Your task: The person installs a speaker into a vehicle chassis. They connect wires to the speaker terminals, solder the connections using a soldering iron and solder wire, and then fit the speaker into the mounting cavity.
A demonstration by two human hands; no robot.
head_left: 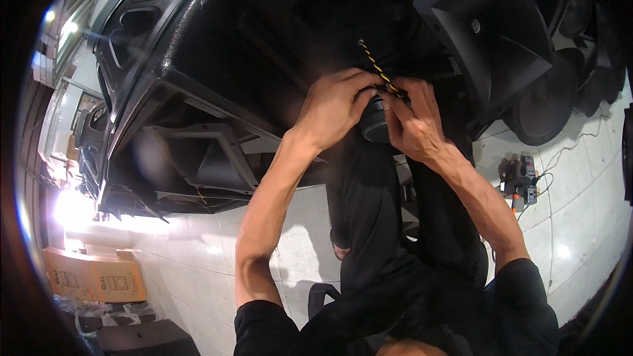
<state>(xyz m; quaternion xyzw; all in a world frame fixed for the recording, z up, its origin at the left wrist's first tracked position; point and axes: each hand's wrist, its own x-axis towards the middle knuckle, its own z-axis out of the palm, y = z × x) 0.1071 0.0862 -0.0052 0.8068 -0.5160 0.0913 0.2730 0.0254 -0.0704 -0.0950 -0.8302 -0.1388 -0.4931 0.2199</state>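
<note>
A yellow-and-black twisted wire [373, 60] comes out of the dark opening of a large black speaker cabinet [264, 33] and runs down between my hands. My left hand [335, 107] pinches at the lower end of the wire, thumb and fingers together. Opposite it, my right hand [419, 118] is closed at the same spot, its fingers meeting around the wire. Just below the fingertips sits a black round speaker driver [376, 122], between my hands and over my legs. My fingers hide the wire's tip and the place where it meets the driver.
A black horn flare [488, 33] stands at the upper right, with a round speaker cone [544, 109] behind it. Tools with an orange handle [516, 199] lie on the tiled floor [567, 244] at right. Orange cardboard boxes [95, 277] stand at lower left, near another horn [204, 158].
</note>
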